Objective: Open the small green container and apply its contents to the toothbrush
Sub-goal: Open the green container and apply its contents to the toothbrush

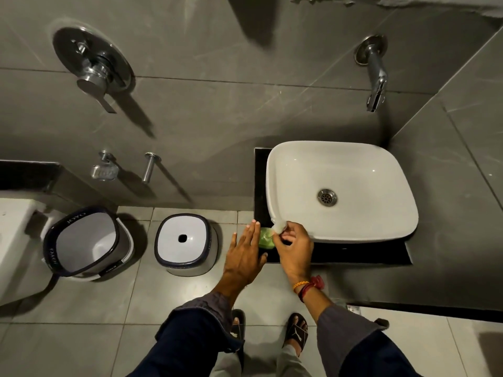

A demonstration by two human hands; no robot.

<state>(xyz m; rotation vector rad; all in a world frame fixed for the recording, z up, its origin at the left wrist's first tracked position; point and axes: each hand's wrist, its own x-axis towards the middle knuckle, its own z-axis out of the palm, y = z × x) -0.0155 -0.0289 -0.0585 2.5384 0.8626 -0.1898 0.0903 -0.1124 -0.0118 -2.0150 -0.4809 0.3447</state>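
Observation:
The small green container (265, 238) sits on the black counter (353, 254) at the front left corner of the white sink (381, 229). My left hand (243, 257) is flat with straight fingers, and its fingertips rest against the container's left side. My right hand (295, 247) reaches in from the right, its thumb and fingers pinched on a small white piece (279, 227) at the container's top right. I cannot tell whether that piece is the lid. No toothbrush is visible.
A wall tap (377, 77) hangs above the sink. On the floor to the left stand a white stool (185, 243) and a bucket (84, 243). A shower mixer (92, 63) and a soap dish (104, 170) are on the grey wall. My sandalled feet (295, 333) are below.

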